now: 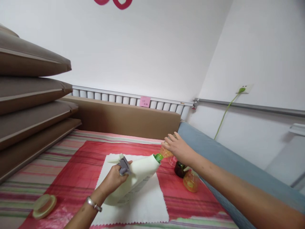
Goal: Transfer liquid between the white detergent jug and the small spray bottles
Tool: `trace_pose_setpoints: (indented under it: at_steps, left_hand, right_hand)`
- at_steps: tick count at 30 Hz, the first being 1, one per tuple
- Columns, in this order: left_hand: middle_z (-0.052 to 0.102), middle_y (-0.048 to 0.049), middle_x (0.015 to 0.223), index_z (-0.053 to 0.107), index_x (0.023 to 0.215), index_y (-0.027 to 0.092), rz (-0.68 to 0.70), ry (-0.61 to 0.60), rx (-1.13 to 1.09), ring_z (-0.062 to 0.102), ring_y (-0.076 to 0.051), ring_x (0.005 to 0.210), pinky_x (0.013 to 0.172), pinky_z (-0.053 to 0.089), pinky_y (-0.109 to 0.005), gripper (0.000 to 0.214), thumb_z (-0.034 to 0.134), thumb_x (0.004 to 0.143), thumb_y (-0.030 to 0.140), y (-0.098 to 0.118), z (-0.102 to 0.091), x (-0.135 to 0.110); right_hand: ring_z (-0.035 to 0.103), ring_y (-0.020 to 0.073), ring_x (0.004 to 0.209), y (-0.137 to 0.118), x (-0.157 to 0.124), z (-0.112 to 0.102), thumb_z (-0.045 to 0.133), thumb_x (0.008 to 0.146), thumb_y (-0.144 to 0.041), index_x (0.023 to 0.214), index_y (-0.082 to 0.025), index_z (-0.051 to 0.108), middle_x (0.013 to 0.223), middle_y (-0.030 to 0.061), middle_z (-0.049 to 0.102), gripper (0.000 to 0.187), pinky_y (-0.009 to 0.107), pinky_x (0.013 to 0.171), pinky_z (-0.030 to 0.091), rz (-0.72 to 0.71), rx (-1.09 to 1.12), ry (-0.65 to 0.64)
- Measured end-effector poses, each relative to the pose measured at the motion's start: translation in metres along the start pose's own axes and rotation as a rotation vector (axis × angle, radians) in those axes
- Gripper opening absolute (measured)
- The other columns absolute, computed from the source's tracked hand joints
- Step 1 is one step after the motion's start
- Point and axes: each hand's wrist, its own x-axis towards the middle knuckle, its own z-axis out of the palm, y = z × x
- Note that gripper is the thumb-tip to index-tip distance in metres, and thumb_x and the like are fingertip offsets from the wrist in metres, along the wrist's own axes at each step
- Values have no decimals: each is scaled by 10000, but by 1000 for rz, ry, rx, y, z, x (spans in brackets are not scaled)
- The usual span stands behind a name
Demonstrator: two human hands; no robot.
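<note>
A large pale-green bottle (pixel 137 175) lies tilted, its open green-edged mouth toward the upper right. My left hand (pixel 115 178) is closed around a grey-and-white trigger spray head (pixel 123 164) against the bottle's side; whether the fingers also grip the bottle is hidden. My right hand (pixel 177 148) is closed around a clear amber bottle (pixel 166 153), its lower end at the big bottle's mouth, with green showing between them. Near my right forearm stand a dark bottle (pixel 179 169) and another amber bottle (pixel 191 182). A reddish clear item (pixel 172 160) is partly hidden behind them.
White cloth (pixel 147 210) lies under the big bottle, on a red sheet (pixel 78 171) over striped fabric. A round pale lid (pixel 44 206) is at lower left. Brown cushions (pixel 33 90) are stacked at left; a brown panel (pixel 124 119) and blue padded edge (pixel 224 162) border the surface.
</note>
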Motion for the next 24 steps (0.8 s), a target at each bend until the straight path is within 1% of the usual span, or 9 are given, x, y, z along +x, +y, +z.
trace_pose_setpoints:
  at_steps: [2,6,10,12,16,20,24]
  left_hand:
    - [692,-32,812,575,1199,87,5,9,-8,578,-165,684,633,439,-239,541,542,665,171,-1,0,0]
    - [692,-27,793,583,1186,90,28,18,-24,592,-172,713,670,454,-250,535,536,657,158,-3,0,-1]
    - [705,-32,810,601,1164,95,30,21,-39,600,-171,711,665,464,-249,518,540,653,162,-5,-1,-3]
    - [712,-42,837,611,1151,94,34,25,-42,609,-177,731,680,469,-251,502,539,659,163,-6,-1,-3]
    - [716,-61,880,600,1160,81,39,45,-42,621,-192,776,716,478,-259,512,541,657,157,-8,-4,-5]
    - [715,-61,897,589,1175,80,40,53,-58,620,-192,777,705,481,-255,527,541,655,153,-7,-6,-7]
    - [720,-45,875,610,1155,104,34,66,-58,623,-193,782,722,485,-259,512,540,650,146,-7,-6,-8]
  right_hand:
    - [450,348,1105,-2,3,-1,540,705,-66,1108,-176,571,1101,168,592,420,573,965,244,-13,-21,6]
    - [433,333,1148,-6,8,0,512,751,-79,1086,-193,580,1104,145,597,360,569,1001,213,-47,-51,15]
    - [433,342,1158,-9,13,-3,538,736,-92,1070,-182,588,1129,160,591,349,581,1007,200,-76,-57,6]
    - [442,343,1151,-9,14,-7,535,730,-85,1060,-188,592,1119,151,599,350,582,1004,214,-74,-55,-3]
    - [453,360,1142,-6,12,-14,549,701,-56,1108,-177,575,1120,161,598,425,592,977,248,-28,-37,-13]
    - [433,375,1161,-4,9,-11,608,621,-45,1159,-179,554,1169,169,574,557,602,972,236,-18,0,-15]
    - [427,374,1167,-2,9,-7,591,636,-45,1170,-179,553,1187,174,565,552,604,972,229,-2,30,-1]
